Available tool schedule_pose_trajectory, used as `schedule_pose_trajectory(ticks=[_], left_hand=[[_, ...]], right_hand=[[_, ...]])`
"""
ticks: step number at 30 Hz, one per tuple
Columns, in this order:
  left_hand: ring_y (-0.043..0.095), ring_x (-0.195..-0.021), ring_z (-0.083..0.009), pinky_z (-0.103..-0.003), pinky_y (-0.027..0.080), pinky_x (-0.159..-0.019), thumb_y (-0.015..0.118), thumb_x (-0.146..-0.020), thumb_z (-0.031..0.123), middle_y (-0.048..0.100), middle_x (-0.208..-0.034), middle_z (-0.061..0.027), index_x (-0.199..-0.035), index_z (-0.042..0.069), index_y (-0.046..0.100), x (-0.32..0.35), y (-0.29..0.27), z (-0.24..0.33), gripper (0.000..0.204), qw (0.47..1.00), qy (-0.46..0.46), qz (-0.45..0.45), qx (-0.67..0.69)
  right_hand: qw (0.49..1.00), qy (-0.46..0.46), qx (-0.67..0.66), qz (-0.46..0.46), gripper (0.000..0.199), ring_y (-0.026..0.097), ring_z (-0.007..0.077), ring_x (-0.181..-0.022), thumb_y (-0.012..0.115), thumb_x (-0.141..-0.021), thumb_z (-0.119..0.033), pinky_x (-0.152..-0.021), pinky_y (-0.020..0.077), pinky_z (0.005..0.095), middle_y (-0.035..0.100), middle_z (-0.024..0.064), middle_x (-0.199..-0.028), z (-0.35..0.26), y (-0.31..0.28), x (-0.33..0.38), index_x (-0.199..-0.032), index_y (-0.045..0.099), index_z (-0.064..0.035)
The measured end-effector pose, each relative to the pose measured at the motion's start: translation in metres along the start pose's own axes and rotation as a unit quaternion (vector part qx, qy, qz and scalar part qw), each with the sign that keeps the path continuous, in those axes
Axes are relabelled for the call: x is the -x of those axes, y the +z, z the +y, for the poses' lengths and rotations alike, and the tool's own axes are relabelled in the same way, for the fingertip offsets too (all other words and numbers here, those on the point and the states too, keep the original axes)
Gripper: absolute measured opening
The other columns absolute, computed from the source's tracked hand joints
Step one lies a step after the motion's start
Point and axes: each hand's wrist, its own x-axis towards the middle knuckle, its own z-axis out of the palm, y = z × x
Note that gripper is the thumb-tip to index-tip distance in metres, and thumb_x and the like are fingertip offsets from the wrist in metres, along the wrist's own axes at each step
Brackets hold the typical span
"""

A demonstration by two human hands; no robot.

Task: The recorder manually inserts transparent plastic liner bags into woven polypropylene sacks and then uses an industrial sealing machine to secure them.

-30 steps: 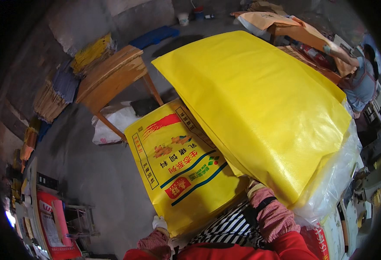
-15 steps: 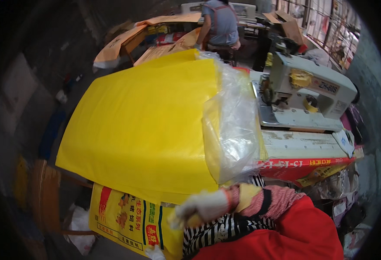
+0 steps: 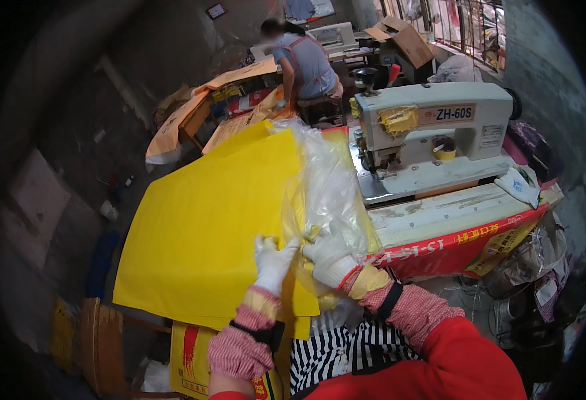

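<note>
Half a second back, the right hand (image 3: 334, 255) was hovering over the bag's near edge and the left hand (image 3: 275, 264) was showing low by the printed bag (image 3: 190, 353). Now both gloved hands are meeting where the plain yellow bag (image 3: 206, 230) is giving way to its clear plastic liner (image 3: 330, 177). Judging by this, the work is centring on the liner end.

Right grip: fingers are curling closed, apparently pinching liner film. Left grip: thumb and fingers are standing partly apart at the yellow edge; cannot tell whether anything is being held.

The yellow bag is lying before the person, left of the sewing machine (image 3: 440, 115) and its table (image 3: 440, 203), partly covering the printed bag. Its long axis is running roughly left to right, the liner end pointing right, toward the machine.
</note>
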Motion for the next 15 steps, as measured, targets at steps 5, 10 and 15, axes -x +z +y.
schedule_pose_trajectory(ticks=[5,10,15], left_hand=[[0.056,-0.088,-0.0126,-0.025,0.043,-0.081,0.061,-0.084,0.020,0.063,-0.094,-0.0075,-0.096,-0.002,0.063,-0.020,-0.008,0.021,0.025,0.917,-0.068,-0.194,0.342],[0.054,-0.081,-0.0097,-0.022,0.042,-0.077,0.057,-0.087,0.015,0.061,-0.087,-0.0018,-0.102,-0.003,0.062,-0.035,-0.073,0.010,0.024,0.862,-0.044,-0.176,0.474],[0.055,-0.083,-0.0102,-0.022,0.044,-0.076,0.057,-0.089,0.016,0.061,-0.096,-0.0031,-0.112,-0.005,0.055,-0.030,-0.119,0.009,0.031,0.868,0.003,-0.110,0.484]], right_hand=[[0.997,-0.003,-0.048,0.063,0.030,0.050,0.0248,-0.113,0.053,-0.079,-0.028,-0.103,0.0220,0.0493,0.060,0.0085,-0.112,0.008,0.007,0.002,-0.105,0.062,-0.0149],[0.990,-0.041,-0.115,0.066,0.033,0.054,0.0293,-0.105,0.053,-0.081,-0.025,-0.099,0.0320,0.0456,0.061,0.0115,-0.108,-0.012,0.009,0.001,-0.108,0.058,-0.0076],[0.847,-0.149,-0.427,-0.279,0.031,0.060,0.0287,-0.093,0.055,-0.086,-0.023,-0.082,0.0467,0.0366,0.062,0.0147,-0.102,-0.064,-0.005,0.024,-0.110,0.056,-0.0034]])
